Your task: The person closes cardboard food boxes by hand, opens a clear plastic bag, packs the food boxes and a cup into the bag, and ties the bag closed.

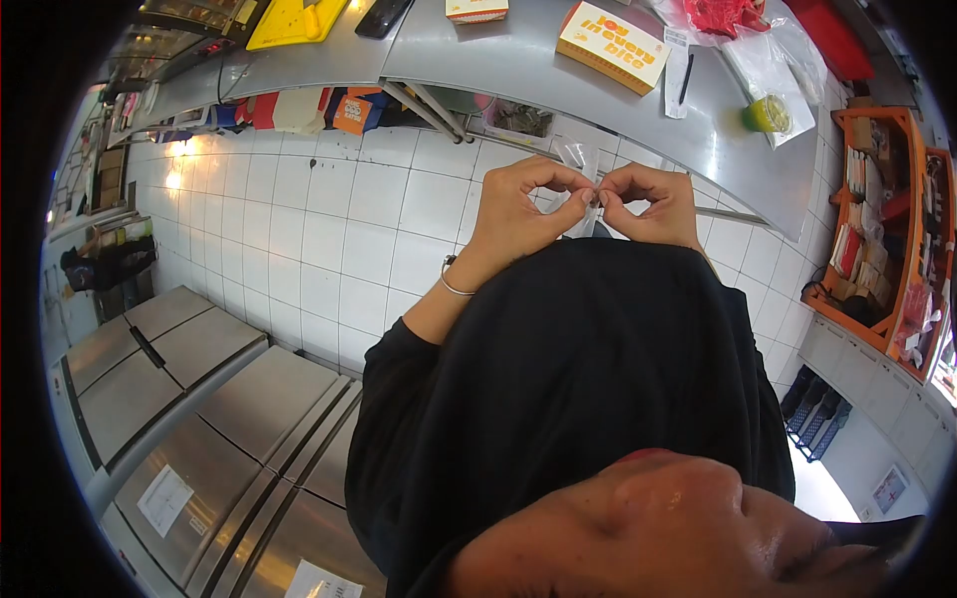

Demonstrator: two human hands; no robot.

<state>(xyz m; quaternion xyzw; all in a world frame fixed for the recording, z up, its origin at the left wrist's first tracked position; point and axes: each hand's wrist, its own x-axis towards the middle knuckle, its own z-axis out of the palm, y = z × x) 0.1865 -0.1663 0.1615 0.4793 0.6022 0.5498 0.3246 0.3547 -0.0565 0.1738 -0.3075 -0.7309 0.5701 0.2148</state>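
Note:
My left hand (525, 206), with a bracelet (454, 277) at its wrist, is closed in a pinch of thumb and forefinger. Opposite it, my right hand (649, 202) pinches in the same way, and the fingertips of both meet in front of my chest. Between them is a clear plastic bag (577, 154), whose film shows above and below the fingers. What the bag contains is hidden by my hands and dark clothing. Just beyond is the steel table (538, 88), with a printed food box (613, 48) lying on it.
The table also carries a paper slip with a pen (687, 80), a small green-yellow tub (767, 115), a red plastic bag (725, 14), a phone (383, 17) and a yellow cutting board (296, 24). An orange shelf (879, 239) stands right; steel refrigerators (239, 399) stand left.

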